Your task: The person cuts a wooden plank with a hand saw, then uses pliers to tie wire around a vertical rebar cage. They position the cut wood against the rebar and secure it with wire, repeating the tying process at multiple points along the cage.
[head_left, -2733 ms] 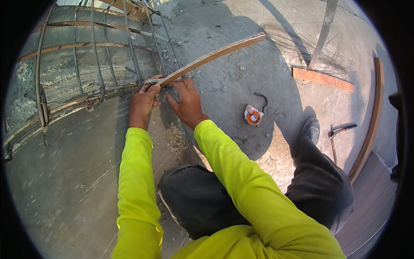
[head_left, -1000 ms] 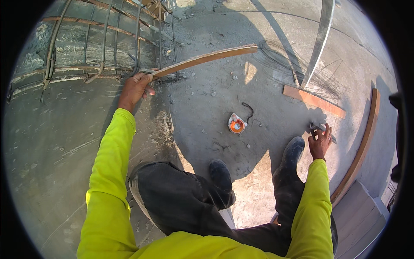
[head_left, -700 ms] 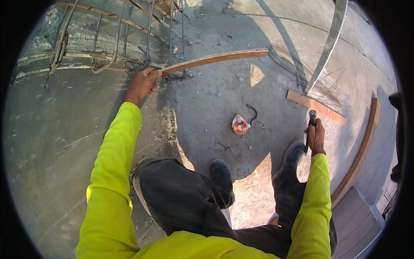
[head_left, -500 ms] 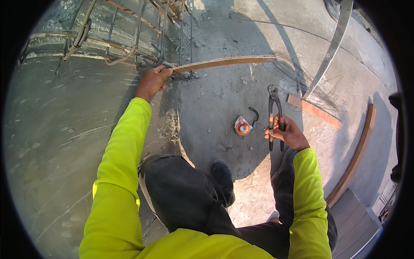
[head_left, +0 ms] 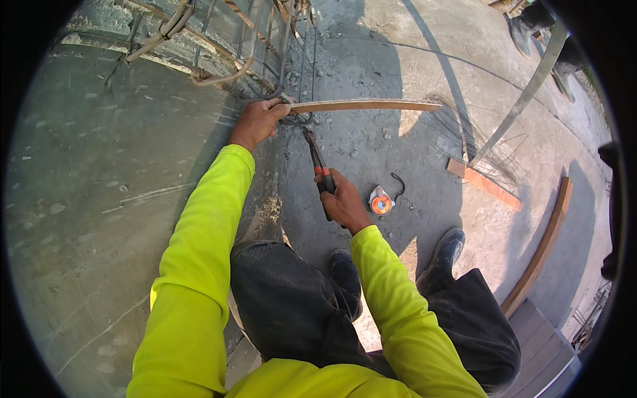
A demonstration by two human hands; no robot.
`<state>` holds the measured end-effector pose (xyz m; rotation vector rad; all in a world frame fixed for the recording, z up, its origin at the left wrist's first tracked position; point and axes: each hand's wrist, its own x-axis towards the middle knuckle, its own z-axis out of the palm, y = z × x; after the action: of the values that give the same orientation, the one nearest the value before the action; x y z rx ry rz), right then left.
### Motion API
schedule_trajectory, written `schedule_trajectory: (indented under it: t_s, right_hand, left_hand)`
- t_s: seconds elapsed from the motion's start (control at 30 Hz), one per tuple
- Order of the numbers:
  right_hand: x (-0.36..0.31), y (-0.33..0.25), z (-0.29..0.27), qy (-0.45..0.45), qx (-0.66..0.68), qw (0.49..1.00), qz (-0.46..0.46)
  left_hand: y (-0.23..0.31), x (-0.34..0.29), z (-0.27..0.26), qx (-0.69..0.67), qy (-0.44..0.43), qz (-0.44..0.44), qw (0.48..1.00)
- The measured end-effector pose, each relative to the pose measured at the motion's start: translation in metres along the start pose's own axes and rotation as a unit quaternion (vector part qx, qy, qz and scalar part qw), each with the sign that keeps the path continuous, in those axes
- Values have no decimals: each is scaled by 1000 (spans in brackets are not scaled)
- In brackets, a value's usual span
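Note:
My left hand (head_left: 259,123) grips the left end of a thin wooden strip (head_left: 365,105), which lies out to the right beside the rebar cage (head_left: 265,50). In my right hand (head_left: 345,200) are end-cutting pincers (head_left: 317,156) with black and orange handles. Their head points up and left, just below the strip's held end, near the foot of the bars. Whether the jaws touch a bar or wire there, I cannot tell. An orange and silver tape measure (head_left: 381,202) with a black strap rests on the concrete to the right of my right hand.
A bundle of thin tie wire (head_left: 458,126) lies beyond the tape measure. Close to it are a short board (head_left: 491,189) and a long metal strip (head_left: 524,99). A longer timber (head_left: 541,249) lies at right. Another person's feet (head_left: 521,33) show at the upper right.
My right hand has swung left with the pincers, from beside the tape measure to the strip's held end. The handles have come closer together. My right foot and knee have shifted.

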<state>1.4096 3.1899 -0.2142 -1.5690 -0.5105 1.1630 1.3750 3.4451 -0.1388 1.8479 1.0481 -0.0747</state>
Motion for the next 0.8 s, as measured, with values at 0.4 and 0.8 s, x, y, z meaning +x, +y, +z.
schedule_trajectory:
  t_s: [0.4, 0.8]
  right_hand:
    - [7, 4, 13, 14, -47, 998, -48]
    - [8, 0, 7, -13, -45, 996, -76]
  left_hand:
    - [-12, 5, 1, -4, -9, 12, 1000]
    - [-15, 10, 2, -61, -12, 0, 998]
